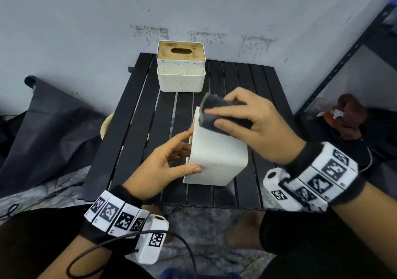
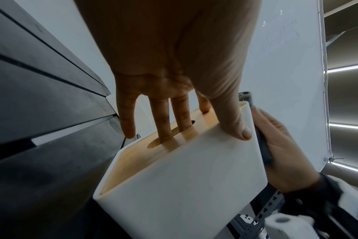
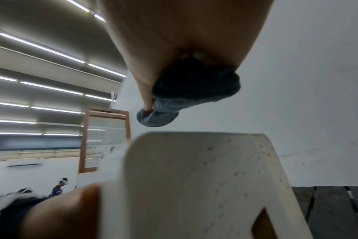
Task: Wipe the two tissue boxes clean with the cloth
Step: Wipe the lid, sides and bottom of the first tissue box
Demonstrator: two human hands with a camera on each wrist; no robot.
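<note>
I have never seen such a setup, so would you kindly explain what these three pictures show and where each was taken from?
There is no machine here: a person works with bare hands and wears three cameras. One picture comes from the head, looking down; the white blocks strapped to the wrists carry the other two cameras, which look along each hand. A black slatted table bears two white boxes. The near box lies tipped on its side; the left hand steadies it, thumb on the white wall, fingers on its wooden lid, two reaching into the slot. The right hand grips a dark cloth against the box, apparently wiping it. The far box stands upright near the wall, speckled with spots.
</note>
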